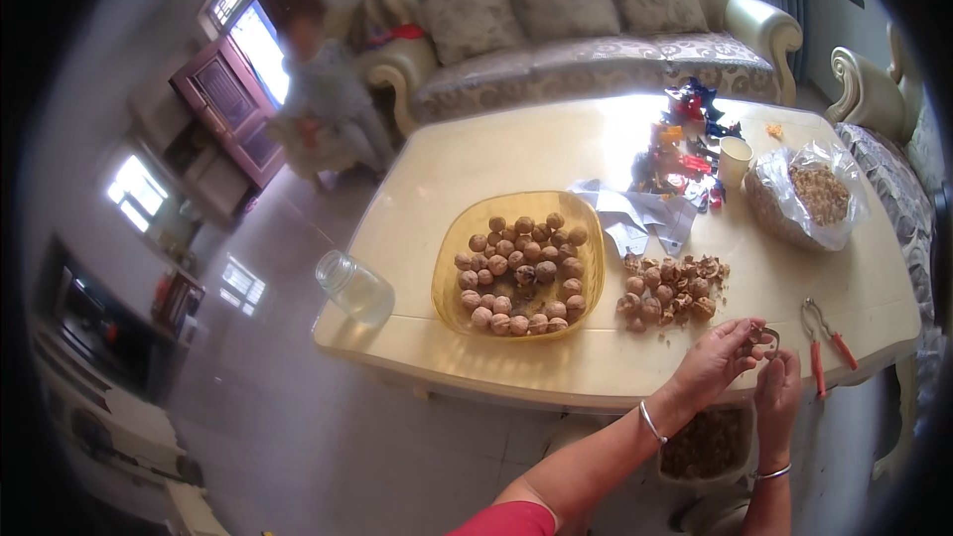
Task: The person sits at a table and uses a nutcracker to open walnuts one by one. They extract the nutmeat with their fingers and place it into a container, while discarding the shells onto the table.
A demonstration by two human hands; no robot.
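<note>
Over the table's near right edge, my left hand (pixel 716 357) pinches a dark piece of walnut (pixel 750 342). My right hand (pixel 778 381) meets it from the right, its fingers closed on a small curved strip (pixel 774 335), perhaps a metal pick; the fingers hide most of it. Just right of the hands lies a nutcracker (pixel 825 346) with red handles. A heap of walnuts and broken shells (pixel 670 290) lies beyond my left hand. Farther left, a yellow plastic basket (pixel 443 275) holds many whole walnuts (pixel 515 260).
A glass jar (pixel 357 290) of pale liquid stands at the table's left corner. Behind the shells are papers (pixel 644 216), toys (pixel 689 145), a paper cup (pixel 735 161) and a plastic bag of kernels (pixel 808 193). A bin (pixel 703 447) sits below my hands. A person (pixel 320 97) sits near the door.
</note>
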